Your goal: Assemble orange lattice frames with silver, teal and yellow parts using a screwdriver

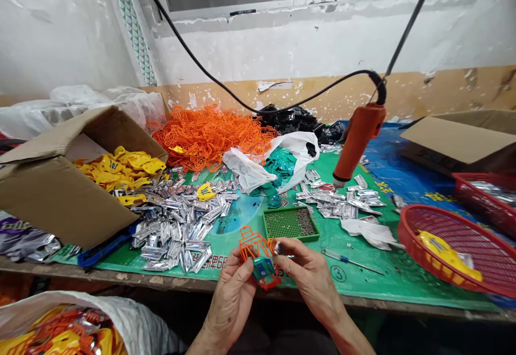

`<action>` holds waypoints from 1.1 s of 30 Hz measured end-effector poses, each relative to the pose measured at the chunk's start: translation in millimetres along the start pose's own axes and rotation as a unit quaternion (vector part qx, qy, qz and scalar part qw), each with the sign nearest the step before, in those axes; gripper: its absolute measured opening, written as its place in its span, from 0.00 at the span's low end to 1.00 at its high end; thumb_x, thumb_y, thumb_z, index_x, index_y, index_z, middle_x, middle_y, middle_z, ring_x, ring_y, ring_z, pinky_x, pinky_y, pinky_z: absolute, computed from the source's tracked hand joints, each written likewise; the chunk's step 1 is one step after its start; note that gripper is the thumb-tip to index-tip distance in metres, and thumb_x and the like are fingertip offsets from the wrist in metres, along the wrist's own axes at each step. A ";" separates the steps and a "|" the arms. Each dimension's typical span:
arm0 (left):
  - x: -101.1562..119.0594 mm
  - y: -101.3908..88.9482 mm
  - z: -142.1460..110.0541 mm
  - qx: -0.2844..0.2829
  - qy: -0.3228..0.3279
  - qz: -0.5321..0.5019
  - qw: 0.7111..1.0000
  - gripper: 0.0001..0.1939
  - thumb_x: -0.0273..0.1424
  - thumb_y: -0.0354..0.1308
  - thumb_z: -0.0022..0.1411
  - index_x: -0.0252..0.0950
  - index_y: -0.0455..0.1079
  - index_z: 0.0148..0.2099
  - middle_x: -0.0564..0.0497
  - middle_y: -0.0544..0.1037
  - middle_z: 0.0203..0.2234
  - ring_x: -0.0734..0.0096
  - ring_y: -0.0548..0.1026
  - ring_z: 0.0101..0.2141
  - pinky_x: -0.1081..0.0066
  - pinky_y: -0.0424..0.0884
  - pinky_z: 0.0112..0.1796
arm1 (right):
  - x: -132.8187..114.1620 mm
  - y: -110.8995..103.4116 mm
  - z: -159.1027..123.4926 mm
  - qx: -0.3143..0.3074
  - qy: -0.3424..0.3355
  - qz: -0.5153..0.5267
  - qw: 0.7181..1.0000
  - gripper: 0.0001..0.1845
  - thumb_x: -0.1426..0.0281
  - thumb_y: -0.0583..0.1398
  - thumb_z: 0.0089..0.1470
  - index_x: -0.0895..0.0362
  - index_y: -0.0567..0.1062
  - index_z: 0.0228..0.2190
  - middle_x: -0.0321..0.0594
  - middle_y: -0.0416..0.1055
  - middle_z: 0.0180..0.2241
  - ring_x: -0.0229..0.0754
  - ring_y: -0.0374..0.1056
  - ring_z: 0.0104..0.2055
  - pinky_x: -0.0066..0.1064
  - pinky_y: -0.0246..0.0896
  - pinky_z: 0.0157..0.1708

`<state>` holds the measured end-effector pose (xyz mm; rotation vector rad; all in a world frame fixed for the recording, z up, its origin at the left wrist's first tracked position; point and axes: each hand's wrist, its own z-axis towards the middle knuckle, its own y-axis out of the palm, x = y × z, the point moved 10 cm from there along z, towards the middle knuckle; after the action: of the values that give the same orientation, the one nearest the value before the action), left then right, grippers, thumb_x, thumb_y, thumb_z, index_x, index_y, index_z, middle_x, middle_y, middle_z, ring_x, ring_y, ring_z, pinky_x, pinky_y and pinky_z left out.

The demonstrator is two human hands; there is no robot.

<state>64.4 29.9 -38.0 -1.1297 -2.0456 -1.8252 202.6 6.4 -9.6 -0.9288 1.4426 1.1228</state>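
Evidently for steadiness, the left hand (234, 296) pinches the orange plastic frame (250, 236) and its teal insert (263, 267), while the right hand (308, 274) grips a silvery piece (277, 247) beside them; the green tray (266, 223) sits just beyond both hands, probably for easy reach.

The green cover (387, 285) on the counter (181, 283) carries a circled numeral "3" (338, 274); the yellow characters (442, 197) on the blue sheet (407, 175) and the purple bag lettering (15, 226) are not legible.
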 end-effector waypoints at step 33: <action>23.6 60.9 -13.5 -0.208 0.140 0.571 0.782 0.15 0.34 0.48 0.69 0.37 0.76 0.43 0.49 0.79 0.36 0.69 0.74 0.37 0.73 0.68 0.41 | -74.5 21.0 -42.8 0.001 -0.407 -0.382 0.830 0.06 0.70 0.63 0.54 0.57 0.71 0.34 0.39 0.73 0.30 0.42 0.65 0.32 0.33 0.59 0.32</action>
<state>81.6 24.9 26.3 -1.5453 -0.4494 -1.5545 183.4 -30.8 68.2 -0.7561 0.2948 0.7302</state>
